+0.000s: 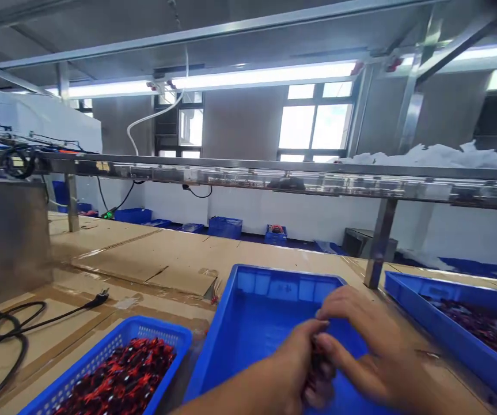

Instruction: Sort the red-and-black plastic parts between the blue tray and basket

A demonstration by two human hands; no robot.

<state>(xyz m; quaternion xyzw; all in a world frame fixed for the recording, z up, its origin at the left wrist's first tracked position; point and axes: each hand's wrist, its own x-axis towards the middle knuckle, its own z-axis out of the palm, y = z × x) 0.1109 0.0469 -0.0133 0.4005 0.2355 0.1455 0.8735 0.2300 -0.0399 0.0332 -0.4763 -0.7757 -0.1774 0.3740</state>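
My left hand [293, 360] is closed around small dark reddish parts [316, 363], partly hidden by its fingers and blurred. It is above a deep blue tray [254, 323], whose visible floor is bare. From the right, my right hand [371, 346] meets it, with thumb and curled forefinger closing in at the left fingertips. Whatever the right fingers pinch is too small and smeared to make out. To the left, a blue perforated basket [162, 328] holds a heap of shiny red and black small parts [122, 374].
At right, another blue tray [438, 320] contains dark reddish pieces. A black cable with a plug [97, 298] lies on the cardboard-covered table [179, 276] at left, near a metal box [8, 242]. A metal post [380, 248] supports the overhead shelf rail [239, 176].
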